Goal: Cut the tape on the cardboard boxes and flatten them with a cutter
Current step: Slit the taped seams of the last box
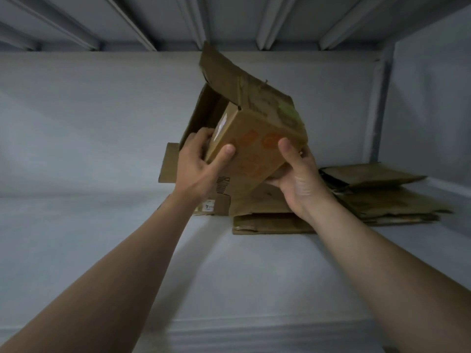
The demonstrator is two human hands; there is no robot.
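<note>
Small box (257, 141) held in both hands, tilted above the shelf (102, 225); its taped end faces left.
Your left hand (197, 161) grips the left end, thumb on the front face and fingers curled round the end panel, where a pale strip (221, 123), probably tape, runs. The small box leans with its open flap up and away from you, in front of a bigger open box (201, 115). Your right hand (295, 174) holds the lower right corner, thumb on the front face. Flattened cardboard (382, 197) lies on the shelf to the right. No cutter in view. The left hand looks nearer the cut.

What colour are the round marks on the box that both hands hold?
Orange round marks on the brown box, clearest in the head view.
</note>
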